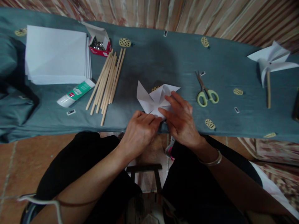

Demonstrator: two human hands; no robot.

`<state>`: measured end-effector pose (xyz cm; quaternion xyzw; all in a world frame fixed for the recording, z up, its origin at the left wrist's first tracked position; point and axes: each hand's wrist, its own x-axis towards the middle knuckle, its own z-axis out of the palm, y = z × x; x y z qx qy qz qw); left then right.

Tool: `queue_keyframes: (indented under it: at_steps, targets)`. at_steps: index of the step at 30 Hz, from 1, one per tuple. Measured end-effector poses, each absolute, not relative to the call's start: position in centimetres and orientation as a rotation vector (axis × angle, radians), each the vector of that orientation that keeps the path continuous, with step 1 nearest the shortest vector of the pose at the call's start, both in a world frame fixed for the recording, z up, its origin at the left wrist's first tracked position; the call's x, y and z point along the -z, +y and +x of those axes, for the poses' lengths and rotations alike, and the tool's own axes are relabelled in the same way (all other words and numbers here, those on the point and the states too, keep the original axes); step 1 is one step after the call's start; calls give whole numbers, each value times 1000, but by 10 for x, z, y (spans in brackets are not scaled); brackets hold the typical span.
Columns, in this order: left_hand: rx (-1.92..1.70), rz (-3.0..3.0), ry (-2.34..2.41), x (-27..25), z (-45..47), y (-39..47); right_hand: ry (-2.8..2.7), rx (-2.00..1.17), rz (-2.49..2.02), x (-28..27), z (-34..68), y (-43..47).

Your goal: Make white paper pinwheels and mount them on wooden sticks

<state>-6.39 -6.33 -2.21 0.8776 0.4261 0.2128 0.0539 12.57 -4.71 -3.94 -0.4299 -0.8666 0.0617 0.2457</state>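
A white paper pinwheel [153,101] lies near the front edge of the cloth-covered table, its blades partly folded up. My left hand [143,127] is closed on the pinwheel's near edge, thumb and fingers pressed together there. Over its right side bends my right hand [181,116], with fingers apart and fingertips touching the paper blades. The near part of the pinwheel is hidden under both hands. Green-handled scissors [207,93] lie to the right of my right hand, blades pointing away.
Several wooden sticks [106,82] lie left of the hands, beside a glue tube [76,92]. Behind them are a white paper stack [56,54] and an open red box [100,46] of small metal pieces. A finished-looking pinwheel on a stick [268,81] lies far right.
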Motion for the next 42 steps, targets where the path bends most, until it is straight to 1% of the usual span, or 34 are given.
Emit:
queue_keyframes:
  at_steps: [4,10,16,23,31,38,42]
  targets:
    - [-618,2660,1299,23,-64,-63,-2390,-166,-1163,38,126,-47]
    - [-611,2647,1310,22,-64,-63,-2408,-237,-1270,35,125,-48]
    - [-616,2647,1326,22,-65,-62,-2399,-197,-1232,34,124,-49]
    - [-606,2630,1330,22,-65,-61,-2409,-251,-1266,36,125,-48]
    - [-595,2613,1346,23,-65,-61,-2405,-139,-1176,38,125,-47]
    - [-561,2579,1355,22,-65,-60,-2377,-216,-1181,42,124,-45]
    - [-544,2560,1368,22,-65,-60,-2375,-170,-1180,40,122,-44]
